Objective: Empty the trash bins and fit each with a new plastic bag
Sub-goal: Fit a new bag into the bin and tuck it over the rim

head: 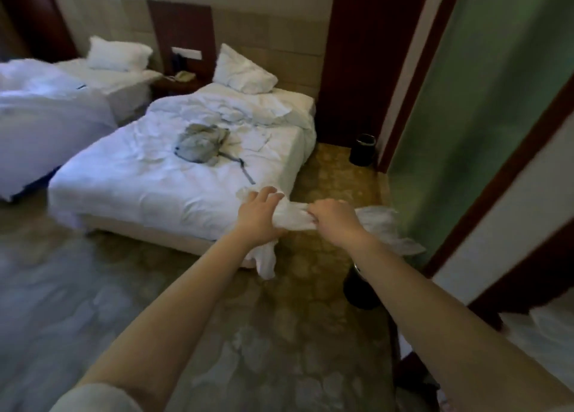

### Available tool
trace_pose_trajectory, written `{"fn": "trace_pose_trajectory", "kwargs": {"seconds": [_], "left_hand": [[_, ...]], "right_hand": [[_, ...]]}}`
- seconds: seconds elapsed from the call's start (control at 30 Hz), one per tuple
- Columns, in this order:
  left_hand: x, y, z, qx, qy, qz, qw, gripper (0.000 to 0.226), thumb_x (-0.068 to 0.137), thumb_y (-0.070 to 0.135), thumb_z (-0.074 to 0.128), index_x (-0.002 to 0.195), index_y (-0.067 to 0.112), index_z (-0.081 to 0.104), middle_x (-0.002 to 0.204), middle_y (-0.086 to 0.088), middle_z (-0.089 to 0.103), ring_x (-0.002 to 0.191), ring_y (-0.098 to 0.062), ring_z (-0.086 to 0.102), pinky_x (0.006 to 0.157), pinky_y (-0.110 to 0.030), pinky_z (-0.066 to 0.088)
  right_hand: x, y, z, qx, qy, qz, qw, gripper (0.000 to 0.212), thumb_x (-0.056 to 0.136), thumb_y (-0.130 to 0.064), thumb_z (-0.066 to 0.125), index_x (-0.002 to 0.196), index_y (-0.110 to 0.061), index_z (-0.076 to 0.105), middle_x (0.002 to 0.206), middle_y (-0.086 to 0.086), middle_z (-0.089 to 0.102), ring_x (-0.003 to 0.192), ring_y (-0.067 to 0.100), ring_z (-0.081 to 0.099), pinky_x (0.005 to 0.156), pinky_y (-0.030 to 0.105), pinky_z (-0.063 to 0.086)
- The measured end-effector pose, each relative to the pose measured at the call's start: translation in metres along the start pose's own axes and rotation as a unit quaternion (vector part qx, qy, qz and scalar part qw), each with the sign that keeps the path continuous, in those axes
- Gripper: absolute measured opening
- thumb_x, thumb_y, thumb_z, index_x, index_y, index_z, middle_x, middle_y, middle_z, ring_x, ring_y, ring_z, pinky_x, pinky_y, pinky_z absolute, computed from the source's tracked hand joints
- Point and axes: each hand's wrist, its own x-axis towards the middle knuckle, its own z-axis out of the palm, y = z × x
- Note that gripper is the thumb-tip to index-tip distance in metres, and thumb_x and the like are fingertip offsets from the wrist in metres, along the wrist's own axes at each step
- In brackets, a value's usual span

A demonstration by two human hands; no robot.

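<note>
White plastic bag (pixel 293 217) is held in the air between both hands, long axis roughly level, running left to right. Right hand (pixel 334 222): fingers (pixel 314 218) curled tight, bunching the bag in a fist. Left hand (pixel 259 217): fingers only loosely bent and spread over the top of the bag; the grip underneath is hidden, but the bag hangs from it. One end of the bag droops straight down below the left fingers, and the other end fans out loose to the right, past the right fingers.

Near bin (pixel 360 290), black, stands on the floor (pixel 279 334) below the right wrist, partly hidden by the forearm. Far bin (pixel 362 150), black and upright, sits well beyond the right fingers against the dark door frame (pixel 351 69).

The corner of the bed (pixel 174 175) lies just beyond and under the left fingers. A grey cloth bag (pixel 202 144) lies on the bed, well beyond them. Open floor runs between the bed edge and the green wall (pixel 466 116), from the fingers toward the far bin. The wall is close on the right of the right fingers.
</note>
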Motion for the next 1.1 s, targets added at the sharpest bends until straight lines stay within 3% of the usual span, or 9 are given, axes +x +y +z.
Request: {"fn": "trace_pose_trajectory", "kwargs": {"seconds": [0.17,0.23,0.33,0.43,0.63,0.73,0.83,0.97,1.1], "left_hand": [[-0.047,-0.102,-0.013,-0.084,-0.025,-0.082,0.993,0.089,0.078,0.040,0.074,0.150,0.022,0.024,0.157,0.001,0.021,0.140,-0.021,0.030,0.112,-0.036,0.030],[-0.065,-0.139,-0.017,-0.088,-0.019,-0.146,0.985,0.078,0.079,0.042,0.071,0.146,0.024,0.033,0.150,0.000,0.037,0.135,-0.021,0.038,0.111,-0.039,0.034],[-0.093,-0.188,-0.021,-0.098,-0.022,-0.232,0.968,0.041,0.083,0.034,0.069,0.119,0.015,0.060,0.114,-0.004,0.063,0.106,-0.022,0.057,0.089,-0.033,0.046],[-0.117,-0.240,-0.021,-0.112,-0.027,-0.320,0.940,0.017,0.086,0.028,0.066,0.080,0.014,0.058,0.077,0.001,0.055,0.077,-0.019,0.052,0.066,-0.026,0.036],[-0.151,-0.351,-0.032,-0.172,0.029,-0.493,0.852,0.017,0.088,0.021,0.065,0.075,0.014,0.057,0.060,0.007,0.045,0.056,-0.008,0.042,0.050,-0.019,0.030],[-0.168,-0.399,-0.046,-0.199,0.070,-0.580,0.787,0.022,0.089,0.020,0.064,0.071,0.014,0.052,0.061,0.005,0.050,0.055,-0.007,0.046,0.044,-0.012,0.032],[-0.190,-0.441,-0.066,-0.194,0.134,-0.647,0.725,0.034,0.088,0.022,0.065,0.062,0.015,0.044,0.060,0.001,0.047,0.056,-0.012,0.044,0.052,-0.026,0.033],[-0.231,-0.478,-0.090,-0.179,0.200,-0.701,0.660,0.043,0.088,0.021,0.065,0.057,0.017,0.034,0.057,0.000,0.042,0.056,-0.015,0.042,0.056,-0.030,0.031],[-0.280,-0.520,-0.106,-0.166,0.242,-0.734,0.613,0.043,0.088,0.023,0.064,0.058,0.017,0.033,0.059,-0.002,0.040,0.057,-0.017,0.042,0.058,-0.030,0.033]], "right_hand": [[0.073,-0.116,0.014,-0.013,-0.054,-0.117,0.992,0.025,0.097,-0.019,0.051,0.122,-0.019,0.056,0.119,0.006,0.061,0.105,0.027,0.059,0.090,0.038,0.048],[0.098,-0.154,0.020,0.023,-0.053,-0.164,0.985,0.026,0.096,-0.015,0.051,0.120,-0.015,0.060,0.115,0.009,0.063,0.104,0.029,0.060,0.088,0.039,0.048],[0.135,-0.209,0.034,0.038,-0.059,-0.246,0.967,0.020,0.095,-0.016,0.048,0.106,-0.020,0.065,0.105,0.005,0.065,0.096,0.025,0.061,0.081,0.034,0.045],[0.179,-0.263,0.055,0.029,-0.045,-0.337,0.940,0.013,0.090,-0.017,0.055,0.099,-0.020,0.063,0.100,0.003,0.061,0.092,0.025,0.060,0.080,0.038,0.049],[0.271,-0.368,0.075,0.087,-0.010,-0.475,0.876,0.034,0.086,-0.010,0.060,0.120,-0.014,0.061,0.122,0.008,0.056,0.111,0.031,0.051,0.089,0.043,0.045],[0.318,-0.418,0.069,0.134,-0.084,-0.515,0.843,0.036,0.095,-0.017,0.054,0.130,-0.020,0.052,0.132,0.003,0.052,0.113,0.027,0.052,0.092,0.037,0.046],[0.360,-0.470,0.071,0.112,-0.178,-0.554,0.805,0.032,0.098,-0.023,0.048,0.130,-0.024,0.051,0.133,0.000,0.052,0.113,0.025,0.054,0.093,0.039,0.048],[0.385,-0.550,0.080,0.067,-0.209,-0.611,0.760,0.028,0.098,-0.025,0.047,0.125,-0.023,0.055,0.123,0.000,0.055,0.109,0.025,0.055,0.090,0.039,0.049],[0.385,-0.642,0.095,0.063,-0.257,-0.622,0.737,0.034,0.098,-0.030,0.052,0.131,-0.022,0.052,0.133,0.002,0.053,0.113,0.025,0.054,0.095,0.039,0.048]]}}
